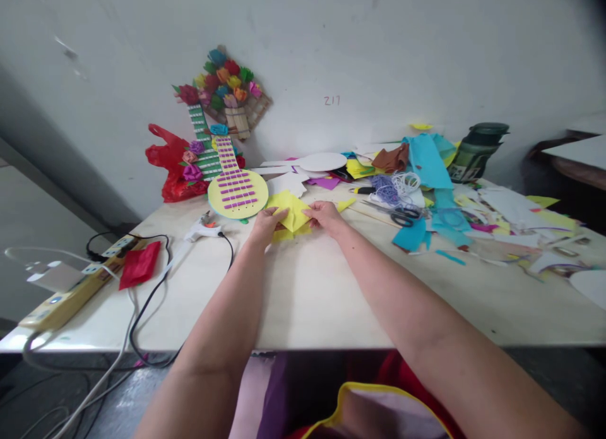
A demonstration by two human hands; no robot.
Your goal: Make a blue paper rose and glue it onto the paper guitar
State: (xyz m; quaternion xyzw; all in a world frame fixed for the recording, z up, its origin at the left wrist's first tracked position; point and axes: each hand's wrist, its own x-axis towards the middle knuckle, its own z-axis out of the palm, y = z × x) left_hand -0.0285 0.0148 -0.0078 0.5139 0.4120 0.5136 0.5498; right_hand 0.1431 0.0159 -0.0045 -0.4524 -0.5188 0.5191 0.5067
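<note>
A creased piece of yellow paper [293, 213] is stretched between my two hands, just above the table. My left hand [269, 224] pinches its left edge. On the opposite edge, my right hand [324, 215] has its thumb and fingers closed on the paper. More yellow paper shows under and behind it, and I cannot tell whether these pieces are joined. Beyond my left hand leans a yellow round craft piece [238, 202] with a neck and purple strips, shaped like a small guitar.
To the left lie a white glue gun [203, 230], a red paper square [140, 264] and a power strip [57, 309] with trailing cords. Scissors [404, 216], yarn [402, 187], blue paper [428, 161] and scraps crowd the right, before a dark green bottle [478, 151]. Paper flowers [227, 79] stand at the wall.
</note>
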